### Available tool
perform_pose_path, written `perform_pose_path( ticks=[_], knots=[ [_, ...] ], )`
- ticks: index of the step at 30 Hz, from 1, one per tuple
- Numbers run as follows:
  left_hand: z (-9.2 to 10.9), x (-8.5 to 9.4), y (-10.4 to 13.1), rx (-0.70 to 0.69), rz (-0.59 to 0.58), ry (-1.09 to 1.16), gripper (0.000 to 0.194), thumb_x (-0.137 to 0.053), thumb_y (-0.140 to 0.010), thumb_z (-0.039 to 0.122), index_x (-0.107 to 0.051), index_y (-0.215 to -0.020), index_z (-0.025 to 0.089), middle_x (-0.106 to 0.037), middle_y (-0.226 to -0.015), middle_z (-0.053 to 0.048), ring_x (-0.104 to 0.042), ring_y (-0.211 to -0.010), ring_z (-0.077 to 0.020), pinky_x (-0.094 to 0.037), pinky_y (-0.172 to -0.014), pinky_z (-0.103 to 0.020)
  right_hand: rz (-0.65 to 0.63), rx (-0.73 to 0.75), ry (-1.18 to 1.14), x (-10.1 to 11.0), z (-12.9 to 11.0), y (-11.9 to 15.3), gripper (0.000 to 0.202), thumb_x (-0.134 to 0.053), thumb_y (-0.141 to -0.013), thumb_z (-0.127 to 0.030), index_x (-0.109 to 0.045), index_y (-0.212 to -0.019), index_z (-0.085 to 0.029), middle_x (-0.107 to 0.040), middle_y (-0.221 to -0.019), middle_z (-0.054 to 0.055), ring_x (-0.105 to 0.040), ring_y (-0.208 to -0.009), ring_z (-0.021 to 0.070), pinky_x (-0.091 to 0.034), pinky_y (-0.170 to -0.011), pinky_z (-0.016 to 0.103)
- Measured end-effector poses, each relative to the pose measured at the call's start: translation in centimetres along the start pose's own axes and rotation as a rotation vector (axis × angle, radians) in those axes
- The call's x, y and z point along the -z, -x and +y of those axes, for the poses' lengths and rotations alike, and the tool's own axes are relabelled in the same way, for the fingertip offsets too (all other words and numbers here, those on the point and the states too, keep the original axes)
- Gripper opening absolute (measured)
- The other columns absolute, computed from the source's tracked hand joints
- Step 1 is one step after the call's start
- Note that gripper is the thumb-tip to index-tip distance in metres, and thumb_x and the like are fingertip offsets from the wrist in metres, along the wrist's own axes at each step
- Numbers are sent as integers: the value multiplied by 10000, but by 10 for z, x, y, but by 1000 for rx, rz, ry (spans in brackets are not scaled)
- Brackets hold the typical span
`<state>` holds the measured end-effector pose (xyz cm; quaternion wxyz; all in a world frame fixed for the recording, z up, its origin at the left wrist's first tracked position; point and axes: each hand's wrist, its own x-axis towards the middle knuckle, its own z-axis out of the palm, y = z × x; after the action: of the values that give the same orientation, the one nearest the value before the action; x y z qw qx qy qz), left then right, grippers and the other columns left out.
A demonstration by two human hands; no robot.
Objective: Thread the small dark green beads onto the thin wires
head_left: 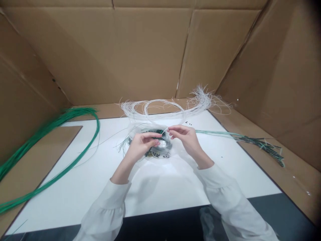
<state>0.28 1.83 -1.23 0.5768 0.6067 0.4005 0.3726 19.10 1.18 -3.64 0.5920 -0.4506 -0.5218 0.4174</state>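
My left hand and my right hand are close together over the middle of the white board. A short white wire-like piece spans the gap between them, pinched at each end by thumb and fingers. Just under the hands lies a clear plastic bag with dark lettering; dark and white small contents show in it, too small to name. Thin green strands stick out at the bag's left. The fingertips of both hands hide part of the bag and the wire's ends.
A large bundle of green wires curves along the left. Coiled white wires lie at the back. At right rests a bundle of green wires with dark sleeved ends. Tiny black bits dot the white board. Cardboard walls enclose three sides.
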Motion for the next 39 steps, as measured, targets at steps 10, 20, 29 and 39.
perform_pose_path(
  ticks=[10,20,29,39],
  knots=[
    [2,-3,3,-44,-58,3,202,-668,-668,191,-705,-862,151,-703,-768,-61,-649,-702,-184,-515,-725,-326,-46,-195,-391,-2,-9,3,156,-771,-541,-215,-702,-680,-201,-688,-651,-2,-613,-602,105,-485,-570,219],
    [1,-3,2,-70,-65,-8,183,-672,-670,188,-708,-847,158,-704,-788,-60,-646,-691,-168,-524,-699,-295,-44,-252,-437,-1,-15,4,169,-772,-538,-218,-715,-693,-184,-694,-690,11,-598,-584,87,-472,-552,202],
    [0,-2,2,-76,-73,-2,182,-672,-671,187,-709,-848,163,-702,-809,-59,-646,-694,-164,-525,-697,-290,-50,-271,-424,-1,-15,4,152,-756,-549,-206,-716,-695,-194,-691,-702,8,-597,-608,92,-461,-559,209],
    [1,-2,2,-90,-76,0,180,-675,-667,192,-714,-841,165,-696,-888,-66,-648,-712,-169,-534,-715,-305,-88,-326,-462,0,-18,6,150,-752,-566,-222,-704,-704,-191,-696,-739,10,-606,-609,87,-445,-507,172]
  ],
)
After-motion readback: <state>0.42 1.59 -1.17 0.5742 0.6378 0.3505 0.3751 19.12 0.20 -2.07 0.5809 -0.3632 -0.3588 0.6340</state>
